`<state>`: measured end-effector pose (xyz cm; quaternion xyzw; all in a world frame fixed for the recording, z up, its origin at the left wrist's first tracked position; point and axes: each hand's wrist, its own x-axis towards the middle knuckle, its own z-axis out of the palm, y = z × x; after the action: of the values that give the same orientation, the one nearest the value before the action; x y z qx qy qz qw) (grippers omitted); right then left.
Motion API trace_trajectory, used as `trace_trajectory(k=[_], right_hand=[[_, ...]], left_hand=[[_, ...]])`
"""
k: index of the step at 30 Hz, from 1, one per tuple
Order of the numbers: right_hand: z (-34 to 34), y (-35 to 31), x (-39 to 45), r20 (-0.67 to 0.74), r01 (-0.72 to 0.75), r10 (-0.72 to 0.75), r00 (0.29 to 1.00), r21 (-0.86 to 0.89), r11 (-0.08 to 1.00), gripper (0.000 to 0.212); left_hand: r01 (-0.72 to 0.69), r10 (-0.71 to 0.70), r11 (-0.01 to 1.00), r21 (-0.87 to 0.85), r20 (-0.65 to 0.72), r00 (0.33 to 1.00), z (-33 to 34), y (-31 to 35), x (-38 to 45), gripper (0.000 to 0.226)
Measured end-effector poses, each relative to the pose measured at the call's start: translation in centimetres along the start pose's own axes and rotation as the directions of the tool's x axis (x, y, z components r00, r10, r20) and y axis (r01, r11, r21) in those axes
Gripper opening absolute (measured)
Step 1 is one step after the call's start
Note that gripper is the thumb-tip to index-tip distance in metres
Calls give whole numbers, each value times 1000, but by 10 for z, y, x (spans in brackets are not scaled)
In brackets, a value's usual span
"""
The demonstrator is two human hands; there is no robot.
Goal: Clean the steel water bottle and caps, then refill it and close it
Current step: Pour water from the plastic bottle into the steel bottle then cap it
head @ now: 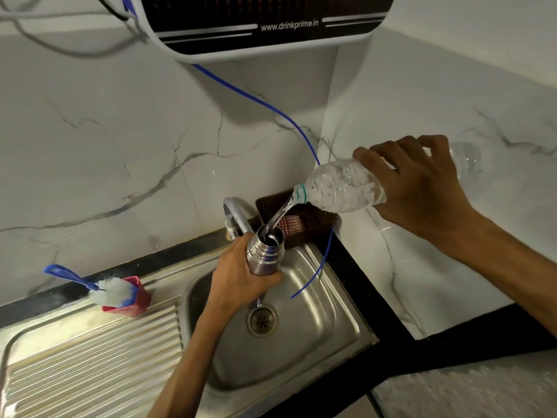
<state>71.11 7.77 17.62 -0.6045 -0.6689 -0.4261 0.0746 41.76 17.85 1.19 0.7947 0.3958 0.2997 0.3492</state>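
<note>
Your left hand [241, 273] is wrapped around the body of the steel bottle [265, 250], holding it upright over the sink [316, 297], above and just behind the drain [261, 319]. The bottle's mouth is open, with no cap on it. Your right hand [422, 188] grips the rear of a clear plastic bottle [340, 188], fingers curled over its top, and tilts it neck-down toward the steel bottle. A stream of water [278, 215] runs from the plastic bottle's neck straight into the steel bottle's mouth.

Just behind the steel bottle, the curved faucet [236, 214] rises from the sink's back edge; your left hand sits close against its base. Behind and to the right of the steel bottle, a dark basket [319, 223] sits in the corner, with a red-and-white checked cloth [291, 224] inside it. A thin blue tube [256, 99] hangs down from the water purifier [265, 25] on the wall above, passes behind the plastic bottle and ends loose over the right side of the sink.

Well left of the sink bowl, on the ribbed steel drainboard [90, 357], a red cup [132, 297] holds a bottle brush [111, 289] with white bristles and a blue handle, leaning left. The caps cannot be made out anywhere in view.
</note>
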Motion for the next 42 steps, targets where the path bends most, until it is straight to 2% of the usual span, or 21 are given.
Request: trace_trajectory(k=[5, 10, 18, 24, 42], right_hand=[[-2, 3, 1, -50, 10, -11, 999, -23, 1000, 47], [-4, 6, 1, -40, 29, -31, 999, -52, 998, 57], [-9, 10, 3, -74, 45, -48, 996, -47, 998, 58], [-13, 13, 5, -71, 49, -51, 996, -35, 998, 63], [-23, 21, 6, -63, 52, -54, 997, -41, 998, 60]], left_hand=[[-14, 14, 1000, -6, 15, 1000, 1, 0, 0, 61], [-10, 10, 1000, -6, 10, 1000, 0, 0, 0, 60], [-5, 5, 1000, 7, 33, 999, 0, 0, -4, 62], [25, -26, 999, 23, 32, 999, 1, -7, -7, 64], [71, -73, 995, 67, 36, 997, 3, -15, -20, 62]])
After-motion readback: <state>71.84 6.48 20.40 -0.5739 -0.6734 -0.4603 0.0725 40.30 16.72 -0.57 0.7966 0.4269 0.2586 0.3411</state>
